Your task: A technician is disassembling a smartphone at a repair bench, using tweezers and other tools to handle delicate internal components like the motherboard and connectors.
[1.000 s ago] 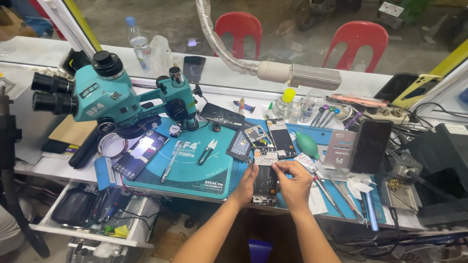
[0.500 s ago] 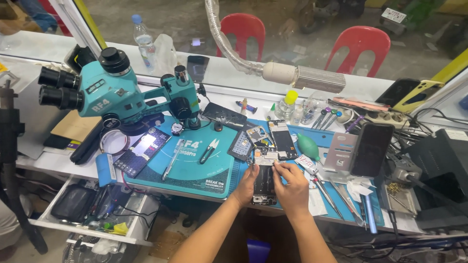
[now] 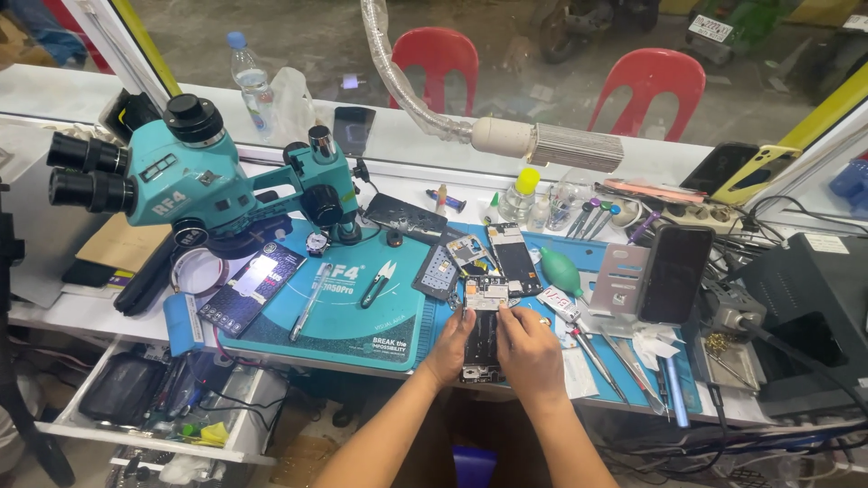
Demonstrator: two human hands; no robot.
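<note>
An opened phone [image 3: 482, 318] with its circuit board showing lies at the near edge of the teal work mat [image 3: 362, 316]. My left hand [image 3: 450, 348] holds its left side. On its right side rests my right hand [image 3: 529, 348], fingers curled over the lower half. Both hands press against the phone from either side. Just behind it lie a dark phone screen [image 3: 515, 258], a bare phone frame [image 3: 470, 251] and a small perforated plate [image 3: 438, 272].
A teal stereo microscope [image 3: 194, 185] stands at the left. Tweezers [image 3: 375, 284], a pen tool [image 3: 307, 312], a phone on a stand [image 3: 672, 274], a green blower bulb [image 3: 561, 271], small bottles [image 3: 520, 194] and a flexible hose [image 3: 425, 99] crowd the bench. An open drawer [image 3: 154, 398] sits below left.
The view has shifted slightly. My hands stay on the opened phone with only small finger movements.
</note>
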